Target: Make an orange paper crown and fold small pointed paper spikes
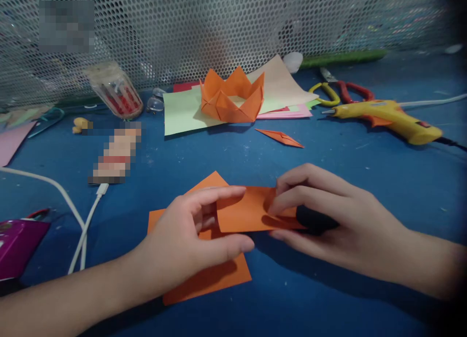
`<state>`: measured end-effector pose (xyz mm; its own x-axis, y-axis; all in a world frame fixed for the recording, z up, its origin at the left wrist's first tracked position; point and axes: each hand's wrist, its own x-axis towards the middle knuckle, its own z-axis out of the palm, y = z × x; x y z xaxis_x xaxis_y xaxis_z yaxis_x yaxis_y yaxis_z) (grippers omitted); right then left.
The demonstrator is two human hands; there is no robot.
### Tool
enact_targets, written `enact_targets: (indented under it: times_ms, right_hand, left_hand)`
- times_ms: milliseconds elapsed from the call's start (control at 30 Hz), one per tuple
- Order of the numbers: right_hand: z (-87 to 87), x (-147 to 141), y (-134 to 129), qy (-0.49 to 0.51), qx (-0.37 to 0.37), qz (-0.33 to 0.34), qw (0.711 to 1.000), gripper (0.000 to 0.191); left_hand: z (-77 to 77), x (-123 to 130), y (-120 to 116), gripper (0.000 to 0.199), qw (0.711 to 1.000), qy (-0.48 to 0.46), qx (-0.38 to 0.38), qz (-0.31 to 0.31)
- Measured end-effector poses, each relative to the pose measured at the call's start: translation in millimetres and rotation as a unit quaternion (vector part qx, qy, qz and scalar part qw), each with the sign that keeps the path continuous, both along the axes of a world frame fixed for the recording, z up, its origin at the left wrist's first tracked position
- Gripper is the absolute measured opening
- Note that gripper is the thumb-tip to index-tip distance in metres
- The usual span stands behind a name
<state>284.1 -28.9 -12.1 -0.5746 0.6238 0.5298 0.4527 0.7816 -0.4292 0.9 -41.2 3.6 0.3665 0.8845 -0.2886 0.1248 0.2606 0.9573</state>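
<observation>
A folded piece of orange paper [242, 210] is between my hands, above the blue table. My left hand [197, 230] curves round its left end, with the thumb below and the index finger along the top edge. The fingers of my right hand [321, 210] are bent over its right end, the thumb under the lower edge. Beneath my left hand lie flat orange sheets [219, 278]. Farther back, a folded orange crown-like ring [233, 103] stands on a pale green sheet [178, 115]. A small pointed orange folded piece [280, 138] rests in front of it.
A yellow glue gun [390, 120] and red-handled scissors [353, 91] lie at the back right. At the left are a jar [116, 91], a blurred-out device [116, 154] with a white cable [85, 230], and a purple packet [22, 247]. Metal mesh [219, 30] rises behind.
</observation>
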Motion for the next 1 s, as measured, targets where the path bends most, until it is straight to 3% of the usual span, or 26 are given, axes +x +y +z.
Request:
enact_targets:
  times_ms: [100,200,300,467,600,700,900,1000]
  right_hand:
    - [3.1,1.3,0.6,0.005,0.006,0.005,1.000,0.008]
    - [2.5,4.2,-0.7,0.006,-0.030,-0.007,1.000,0.012]
    - [-0.6,5.4,-1.4,0.009,-0.127,0.005,0.992,0.013]
    - [1.0,-1.0,-1.0,0.025,-0.246,-0.016,0.969,0.032]
    - [3.4,-7.5,-2.3,0.031,-0.277,-0.011,0.960,0.022]
    - [1.8,-7.6,-2.2,0.044,-0.261,-0.025,0.964,0.027]
    - [-1.0,-4.7,-0.5,0.018,-0.198,-0.043,0.979,0.025]
    - [-6.0,-4.4,-1.7,0.036,-0.146,-0.050,0.987,0.023]
  left_hand:
    - [3.1,0.8,2.7,0.059,0.997,0.030,0.071,-0.021]
    - [6.8,4.7,6.0,0.027,0.992,0.035,0.111,-0.039]
    - [5.9,7.9,5.8,0.007,0.994,0.022,0.104,-0.019]
    - [3.6,12.3,5.4,0.014,0.994,-0.009,0.101,0.032]
    - [6.7,16.0,9.6,0.025,0.988,-0.020,0.146,0.047]
    - [7.4,16.8,10.8,0.029,0.982,0.000,0.185,0.049]
    - [4.1,14.5,7.1,0.023,0.980,0.046,0.188,0.046]
    - [3.0,11.2,6.9,0.022,0.951,0.111,0.289,0.021]
